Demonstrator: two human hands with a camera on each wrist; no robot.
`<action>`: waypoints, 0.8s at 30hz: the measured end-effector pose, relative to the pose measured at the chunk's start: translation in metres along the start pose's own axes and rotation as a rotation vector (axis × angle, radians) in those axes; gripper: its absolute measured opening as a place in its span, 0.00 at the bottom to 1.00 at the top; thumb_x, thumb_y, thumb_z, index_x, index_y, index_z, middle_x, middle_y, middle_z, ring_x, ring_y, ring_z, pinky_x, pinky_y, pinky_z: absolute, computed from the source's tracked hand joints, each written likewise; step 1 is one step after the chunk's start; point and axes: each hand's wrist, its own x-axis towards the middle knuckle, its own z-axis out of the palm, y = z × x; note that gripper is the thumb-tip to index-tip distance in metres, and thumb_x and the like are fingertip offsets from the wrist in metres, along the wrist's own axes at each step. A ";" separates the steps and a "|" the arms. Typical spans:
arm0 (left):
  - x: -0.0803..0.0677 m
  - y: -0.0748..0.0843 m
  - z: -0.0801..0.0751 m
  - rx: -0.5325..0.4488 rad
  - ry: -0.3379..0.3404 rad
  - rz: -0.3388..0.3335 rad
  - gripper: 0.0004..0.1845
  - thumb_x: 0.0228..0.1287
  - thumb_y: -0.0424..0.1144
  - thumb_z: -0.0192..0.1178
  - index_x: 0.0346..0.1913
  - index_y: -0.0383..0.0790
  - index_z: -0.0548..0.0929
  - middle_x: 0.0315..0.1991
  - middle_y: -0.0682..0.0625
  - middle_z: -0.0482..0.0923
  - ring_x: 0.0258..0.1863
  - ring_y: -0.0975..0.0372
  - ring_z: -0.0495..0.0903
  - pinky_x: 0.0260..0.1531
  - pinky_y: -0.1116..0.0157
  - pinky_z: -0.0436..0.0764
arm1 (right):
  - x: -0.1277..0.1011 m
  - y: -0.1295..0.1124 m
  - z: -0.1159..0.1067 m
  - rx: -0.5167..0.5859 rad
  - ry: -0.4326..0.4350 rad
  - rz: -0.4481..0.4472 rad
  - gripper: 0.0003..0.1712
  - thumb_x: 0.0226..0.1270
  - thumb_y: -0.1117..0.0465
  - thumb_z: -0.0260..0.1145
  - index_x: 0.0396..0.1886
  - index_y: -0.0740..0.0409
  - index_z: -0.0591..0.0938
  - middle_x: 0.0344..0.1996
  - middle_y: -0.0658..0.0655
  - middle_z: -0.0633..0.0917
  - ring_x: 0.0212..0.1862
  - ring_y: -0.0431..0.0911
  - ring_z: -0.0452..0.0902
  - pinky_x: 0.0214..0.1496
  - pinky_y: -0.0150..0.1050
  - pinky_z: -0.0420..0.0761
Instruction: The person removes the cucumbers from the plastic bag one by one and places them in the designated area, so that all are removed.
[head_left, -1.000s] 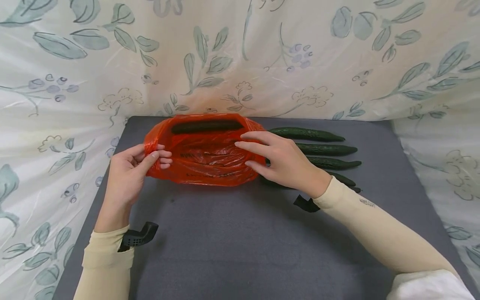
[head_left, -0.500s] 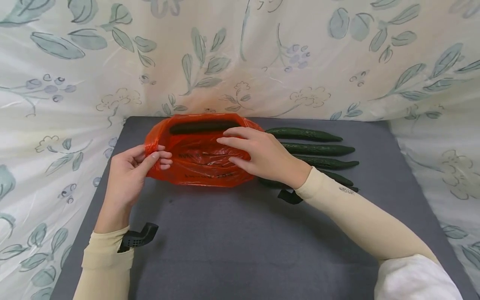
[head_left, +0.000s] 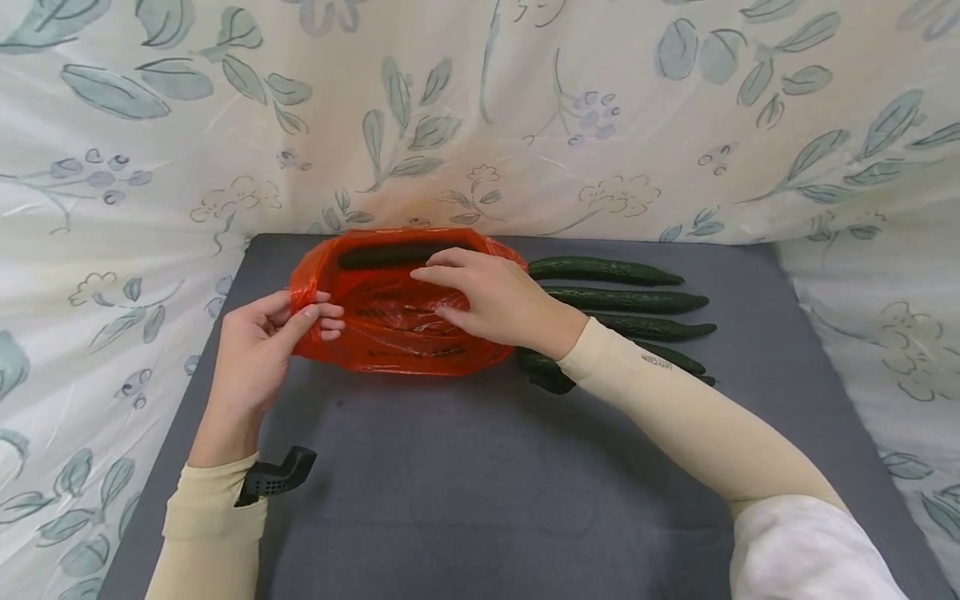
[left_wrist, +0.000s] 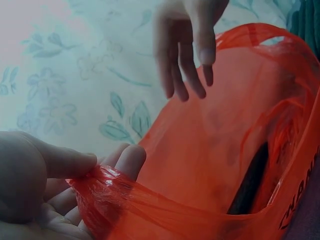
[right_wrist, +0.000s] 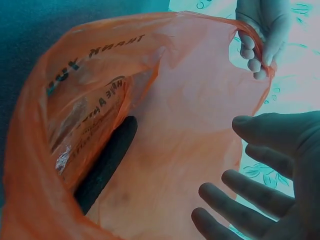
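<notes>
A red plastic bag point(head_left: 405, 358) stands with its mouth spread wide at the back of the table. One dark green cucumber point(head_left: 390, 255) lies inside along the far wall; the right wrist view shows this cucumber point(right_wrist: 107, 162) deep in the bag. My left hand point(head_left: 262, 337) pinches the bag's left handle between thumb and fingers, seen closely in the left wrist view. Over the mouth hovers my right hand point(head_left: 487, 296), fingers spread and slightly bent, holding nothing. In the right wrist view its fingers point(right_wrist: 250, 187) stand apart above the bag's opening.
Several more cucumbers point(head_left: 626, 300) lie side by side right of the bag, partly hidden by the right forearm. A grey cloth point(head_left: 450, 483) covers the table. Behind it hangs a leaf-patterned curtain point(head_left: 525, 108), also along both sides.
My right hand has moved leftward from the bag's right edge to over its opening. The left hand keeps its pinch on the handle, and the bag stays in place.
</notes>
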 end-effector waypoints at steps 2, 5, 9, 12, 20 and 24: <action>0.000 0.000 0.000 -0.017 0.001 0.001 0.14 0.79 0.33 0.65 0.59 0.26 0.86 0.44 0.41 0.91 0.38 0.56 0.93 0.47 0.64 0.90 | 0.006 0.000 0.001 -0.006 -0.017 0.012 0.28 0.76 0.59 0.73 0.74 0.50 0.83 0.65 0.54 0.82 0.58 0.47 0.80 0.49 0.39 0.85; -0.001 0.000 0.001 -0.037 0.003 0.004 0.14 0.79 0.32 0.65 0.59 0.25 0.86 0.44 0.40 0.91 0.38 0.55 0.93 0.47 0.63 0.90 | 0.014 0.000 0.003 -0.019 -0.050 0.034 0.30 0.76 0.57 0.74 0.75 0.50 0.82 0.66 0.55 0.81 0.60 0.48 0.79 0.52 0.40 0.85; -0.001 -0.001 0.001 -0.044 -0.001 0.004 0.14 0.79 0.32 0.65 0.58 0.25 0.86 0.44 0.38 0.91 0.38 0.56 0.93 0.47 0.63 0.90 | 0.023 0.002 0.006 -0.031 -0.080 0.065 0.31 0.75 0.56 0.75 0.75 0.50 0.81 0.66 0.55 0.82 0.61 0.49 0.80 0.57 0.42 0.85; -0.001 -0.001 0.001 -0.048 -0.004 0.001 0.13 0.79 0.32 0.65 0.58 0.26 0.86 0.44 0.37 0.91 0.38 0.56 0.93 0.47 0.63 0.90 | 0.028 0.004 0.009 -0.037 -0.099 0.085 0.31 0.76 0.55 0.74 0.76 0.49 0.81 0.66 0.55 0.82 0.62 0.48 0.80 0.60 0.43 0.84; 0.000 -0.003 0.000 -0.033 -0.005 0.004 0.13 0.79 0.32 0.65 0.59 0.26 0.86 0.44 0.40 0.91 0.38 0.56 0.93 0.46 0.64 0.90 | 0.039 0.012 0.017 -0.027 -0.131 0.124 0.30 0.77 0.55 0.73 0.75 0.49 0.81 0.66 0.54 0.82 0.63 0.49 0.80 0.62 0.44 0.83; 0.001 -0.004 0.001 -0.049 -0.012 0.016 0.13 0.79 0.31 0.65 0.58 0.25 0.86 0.44 0.37 0.91 0.38 0.54 0.93 0.46 0.63 0.90 | 0.046 0.016 0.020 -0.029 -0.127 0.130 0.29 0.77 0.55 0.73 0.75 0.51 0.81 0.65 0.54 0.82 0.64 0.49 0.80 0.64 0.45 0.82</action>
